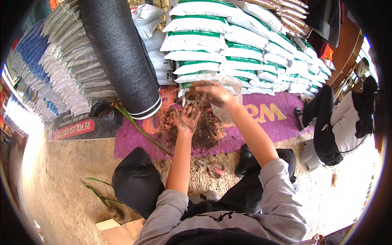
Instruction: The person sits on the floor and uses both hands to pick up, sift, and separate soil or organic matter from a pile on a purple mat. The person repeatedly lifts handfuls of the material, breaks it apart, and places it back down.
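Observation:
Over the purple banner, my right hand closes around a brown, fibrous clump of soil and roots. Just below it, my left hand is open, palm up with its fingers stretched out and dirt on the skin. Dark loose soil lies heaped on the banner beneath both hands. A clear plastic bag stands beside my right hand, partly hidden behind it. To the left, a long green leaf slants across the banner.
Red-handled scissors lie near my feet. White-and-green sacks are stacked ahead, beside a leaning black mesh roll. A black pot-like bag sits left. Uprooted plants lie lower left; another person sits at right.

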`<action>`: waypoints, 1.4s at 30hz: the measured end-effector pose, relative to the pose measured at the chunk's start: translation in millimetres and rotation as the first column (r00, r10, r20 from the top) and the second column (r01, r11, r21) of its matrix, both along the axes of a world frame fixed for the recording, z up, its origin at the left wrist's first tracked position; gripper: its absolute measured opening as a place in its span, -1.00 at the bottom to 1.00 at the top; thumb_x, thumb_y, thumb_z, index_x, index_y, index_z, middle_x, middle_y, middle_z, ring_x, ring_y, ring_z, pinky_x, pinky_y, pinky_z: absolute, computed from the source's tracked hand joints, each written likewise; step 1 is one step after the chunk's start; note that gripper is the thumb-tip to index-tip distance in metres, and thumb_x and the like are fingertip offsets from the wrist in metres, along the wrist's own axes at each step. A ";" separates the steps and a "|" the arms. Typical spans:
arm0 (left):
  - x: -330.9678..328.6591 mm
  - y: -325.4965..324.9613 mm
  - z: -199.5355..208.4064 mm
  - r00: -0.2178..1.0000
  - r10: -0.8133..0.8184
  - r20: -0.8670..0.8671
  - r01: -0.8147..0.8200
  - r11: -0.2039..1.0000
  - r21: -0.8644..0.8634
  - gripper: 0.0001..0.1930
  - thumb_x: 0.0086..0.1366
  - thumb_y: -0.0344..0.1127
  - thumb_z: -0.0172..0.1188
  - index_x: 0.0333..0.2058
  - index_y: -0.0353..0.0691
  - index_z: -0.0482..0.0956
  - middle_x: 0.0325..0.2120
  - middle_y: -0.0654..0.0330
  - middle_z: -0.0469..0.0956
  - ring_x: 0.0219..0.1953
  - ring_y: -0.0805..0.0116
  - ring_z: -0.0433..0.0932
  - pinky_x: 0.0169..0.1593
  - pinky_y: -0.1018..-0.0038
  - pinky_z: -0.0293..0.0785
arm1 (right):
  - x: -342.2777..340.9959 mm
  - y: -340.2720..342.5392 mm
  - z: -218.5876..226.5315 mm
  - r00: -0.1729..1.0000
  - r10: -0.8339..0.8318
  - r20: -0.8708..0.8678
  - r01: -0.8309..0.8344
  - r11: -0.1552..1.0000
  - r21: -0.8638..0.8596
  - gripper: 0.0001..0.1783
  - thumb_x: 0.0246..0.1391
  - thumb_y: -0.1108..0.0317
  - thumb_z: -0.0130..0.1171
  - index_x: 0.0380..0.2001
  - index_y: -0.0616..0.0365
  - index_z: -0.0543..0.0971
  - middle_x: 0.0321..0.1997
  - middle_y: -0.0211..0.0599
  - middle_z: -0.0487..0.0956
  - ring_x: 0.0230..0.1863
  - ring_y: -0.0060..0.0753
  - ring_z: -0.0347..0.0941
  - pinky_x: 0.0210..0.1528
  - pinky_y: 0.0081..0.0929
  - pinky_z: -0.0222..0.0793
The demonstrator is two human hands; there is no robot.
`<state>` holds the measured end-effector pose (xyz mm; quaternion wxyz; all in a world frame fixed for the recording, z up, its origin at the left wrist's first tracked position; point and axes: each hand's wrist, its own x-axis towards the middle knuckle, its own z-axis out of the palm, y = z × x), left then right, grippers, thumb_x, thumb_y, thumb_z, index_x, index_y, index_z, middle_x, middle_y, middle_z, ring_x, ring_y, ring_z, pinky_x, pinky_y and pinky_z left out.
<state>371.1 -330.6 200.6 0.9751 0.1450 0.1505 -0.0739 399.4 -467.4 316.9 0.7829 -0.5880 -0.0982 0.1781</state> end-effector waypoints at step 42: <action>-26.4 -13.4 -53.4 0.998 0.064 -0.009 -0.065 0.992 -0.105 -0.55 0.28 0.01 -0.27 -0.12 -0.23 0.37 -0.20 0.10 0.45 -0.19 0.17 0.47 -0.09 0.34 0.46 | -78.2 51.4 -141.3 0.614 0.046 0.788 0.617 0.595 -0.516 -0.53 -0.10 0.42 0.14 -0.03 0.07 0.41 -0.05 -0.18 0.45 0.16 -0.15 0.19 0.19 -0.14 -0.07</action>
